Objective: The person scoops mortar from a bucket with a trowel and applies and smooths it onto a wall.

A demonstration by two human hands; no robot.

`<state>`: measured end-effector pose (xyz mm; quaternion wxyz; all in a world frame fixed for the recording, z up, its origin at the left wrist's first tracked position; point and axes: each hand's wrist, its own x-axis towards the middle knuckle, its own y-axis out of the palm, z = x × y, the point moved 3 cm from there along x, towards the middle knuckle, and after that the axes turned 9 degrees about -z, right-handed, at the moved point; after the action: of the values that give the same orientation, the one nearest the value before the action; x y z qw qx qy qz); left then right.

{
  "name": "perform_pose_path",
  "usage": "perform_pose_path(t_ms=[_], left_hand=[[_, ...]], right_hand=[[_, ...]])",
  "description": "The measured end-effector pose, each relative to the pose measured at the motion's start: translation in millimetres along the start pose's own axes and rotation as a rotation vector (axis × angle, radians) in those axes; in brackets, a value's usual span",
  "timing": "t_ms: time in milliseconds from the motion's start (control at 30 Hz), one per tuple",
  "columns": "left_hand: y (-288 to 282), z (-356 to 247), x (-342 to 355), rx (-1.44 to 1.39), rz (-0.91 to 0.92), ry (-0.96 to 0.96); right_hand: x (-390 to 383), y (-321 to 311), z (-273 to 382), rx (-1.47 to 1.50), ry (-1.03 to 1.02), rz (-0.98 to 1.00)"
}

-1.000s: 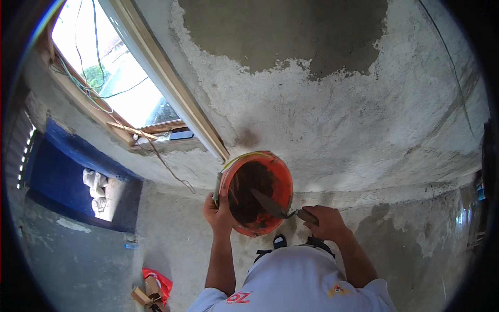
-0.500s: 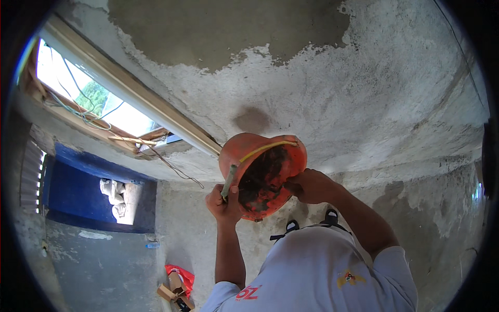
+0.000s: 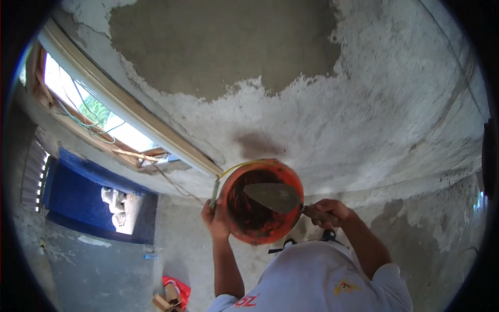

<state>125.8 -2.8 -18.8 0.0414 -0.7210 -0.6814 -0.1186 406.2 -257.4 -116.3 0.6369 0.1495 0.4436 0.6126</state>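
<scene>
An orange bucket (image 3: 296, 182) is held up in front of me, its mouth tilted toward my view and its inside smeared dark. My left hand (image 3: 217, 221) is closed at the bucket's left side, fingers by the pale grip (image 3: 215, 190) that joins its yellow handle (image 3: 241, 165). In my right hand (image 3: 332, 211) is a trowel, gripped by its handle. The trowel's grey pointed blade (image 3: 273, 197) lies across the bucket's mouth, pointing left. Whether the blade touches the inside, I cannot tell.
Ahead is a rough wall (image 3: 384, 93) with a darker plaster patch (image 3: 223, 47). A long pale beam (image 3: 130, 104) runs beside a window with loose wires (image 3: 88, 130). Sacks (image 3: 115, 205) lie in a blue recess (image 3: 78, 192). Cardboard (image 3: 169, 299) and a red bag (image 3: 181, 288) sit lower left.
The bucket has come lower and turned so its mouth shows more fully. My right hand has drawn back to the right, and the trowel blade now shows over the opening.
</scene>
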Motion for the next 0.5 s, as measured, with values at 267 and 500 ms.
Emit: perform_pose_path(t_ms=[267, 500], left_hand=[[-23, 22, -11, -0.072, -0.121, -0.028], [-22, 19, -19, 0.083, -0.145, -0.049]], right_hand=[[-48, 37, 80, -0.175, -0.514, 0.045], [-34, 68, 145, -1.062, -1.476, -0.677]])
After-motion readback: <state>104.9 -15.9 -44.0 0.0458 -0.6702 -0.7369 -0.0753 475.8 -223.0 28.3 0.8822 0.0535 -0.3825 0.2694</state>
